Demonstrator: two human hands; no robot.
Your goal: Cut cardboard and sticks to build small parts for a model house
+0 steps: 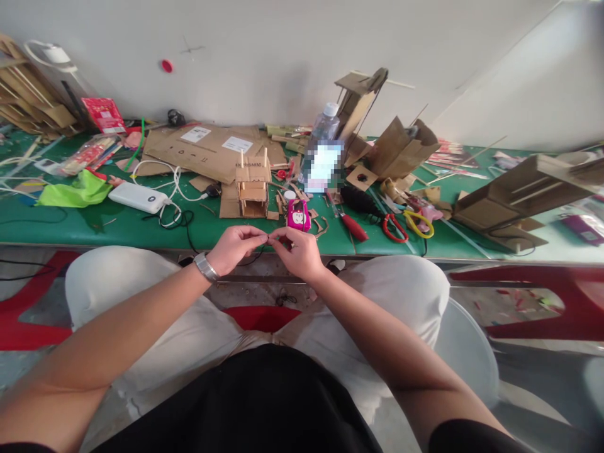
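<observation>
My left hand [236, 246] and my right hand [298, 251] meet fingertip to fingertip just in front of the green table [94, 228], above my knees. Both pinch a tiny dark thing [270, 239] between them; a thin dark wire [257, 257] seems to hang from it under the left hand. I cannot make out what the thing is. A metal watch sits on my left wrist. Just behind the hands on the table stand a small cardboard model house [252, 185] and a pink box [298, 215].
The table holds a white power bank [138, 197] with cables, flat cardboard sheets [207, 148], a water bottle [323, 148], red-handled pliers [352, 225], red and yellow scissors [406, 225], a green cloth [75, 190] and larger cardboard models [514, 195]. Red plastic stools [542, 302] flank me.
</observation>
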